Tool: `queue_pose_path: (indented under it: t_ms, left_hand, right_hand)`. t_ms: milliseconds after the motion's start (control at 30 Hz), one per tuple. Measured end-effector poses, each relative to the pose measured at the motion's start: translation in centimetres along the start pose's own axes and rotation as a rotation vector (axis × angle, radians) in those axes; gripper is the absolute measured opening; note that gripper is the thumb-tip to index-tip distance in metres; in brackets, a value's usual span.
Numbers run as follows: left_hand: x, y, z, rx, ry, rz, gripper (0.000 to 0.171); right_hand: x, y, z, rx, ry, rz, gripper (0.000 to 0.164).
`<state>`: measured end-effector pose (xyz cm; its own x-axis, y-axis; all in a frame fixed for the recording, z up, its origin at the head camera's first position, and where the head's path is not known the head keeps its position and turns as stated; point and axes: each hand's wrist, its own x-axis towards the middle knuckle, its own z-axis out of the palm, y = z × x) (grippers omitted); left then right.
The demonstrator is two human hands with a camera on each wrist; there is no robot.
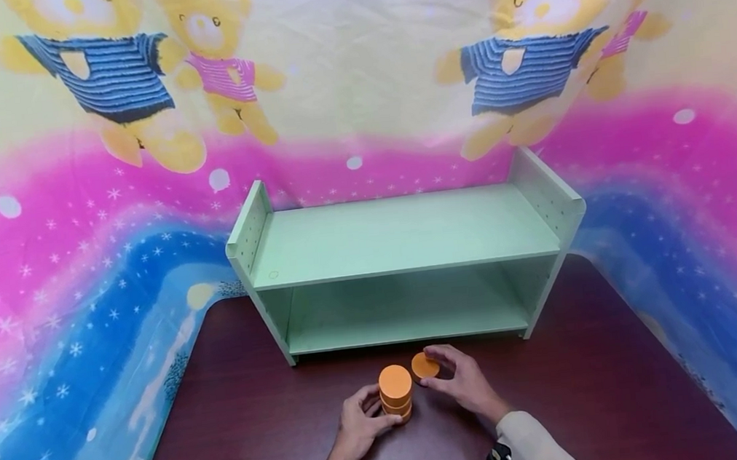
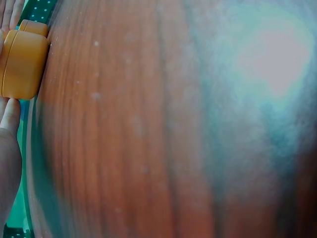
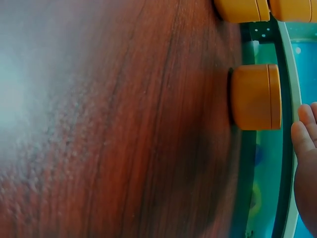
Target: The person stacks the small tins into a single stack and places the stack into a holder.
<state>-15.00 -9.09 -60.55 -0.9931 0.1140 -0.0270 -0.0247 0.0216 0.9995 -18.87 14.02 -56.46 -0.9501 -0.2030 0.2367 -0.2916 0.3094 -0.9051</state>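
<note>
- Backdrop (image 1: 357,99) first: printed cloth, yellow bears (image 1: 95,78) in striped shirts, pink and blue bands below. Dark red-brown table (image 1: 240,416), pale green two-level shelf (image 1: 402,238) standing toward its far side. What's in front of that?
- One orange stack (image 1: 395,388): round upper container (image 1: 395,382) directly on a lower container (image 1: 402,410). Plus a round orange single container (image 1: 423,366), upright on the table just right of the stack, slightly nearer the shelf.
- Left hand (image 1: 355,425)?
- Clamped on the stack. Fingers on its left, thumb low on the near side, at the lower container. Left wrist view agrees: thumb at one side, fingers at the other.
- Right hand (image 1: 466,384)?
- At the single container. Head view: thumb and fingers spread apart by its right edge. Right wrist view: gap between it and the visible fingertips (image 3: 298,131). Contact elsewhere: can't tell.
- Hands relative to each other?
- Apart, stack and single container between them.
- Anything else?
- Light sleeves (image 1: 534,438) on both arms, dark device (image 1: 500,459) at the right wrist. Bright glare (image 2: 272,59) on the table in both wrist views.
</note>
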Motion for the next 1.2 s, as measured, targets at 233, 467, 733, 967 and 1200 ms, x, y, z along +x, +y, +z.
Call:
queue_pose_path:
  t_ms: [233, 467, 733, 967, 1200]
  left_hand:
    - [-0.2, 0.3, -0.1, -0.018, -0.005, -0.015, 0.065]
    - [-0.2, 0.3, -0.1, -0.004, -0.007, -0.007, 0.065]
    - [-0.1, 0.1, -0.1, -0.007, -0.008, -0.001, 0.063]
    - [-0.2, 0.1, 0.0, -0.009, -0.001, -0.001, 0.064]
    - [-0.2, 0.2, 0.0, -0.008, -0.001, 0.002, 0.063]
  right_hand:
    - [0.3, 1.0, -0.4, -0.036, -0.011, 0.005, 0.057]
    - [0.5, 1.8, 0.1, -0.07, 0.044, 0.037, 0.055]
    - [0.4, 2.0, -0.1, -0.097, 0.032, 0.065, 0.056]
    - [0.4, 2.3, -0.3, -0.088, 0.022, 0.064, 0.057]
    - [0.5, 2.8, -0.2, -0.097, 0.027, 0.068, 0.058]
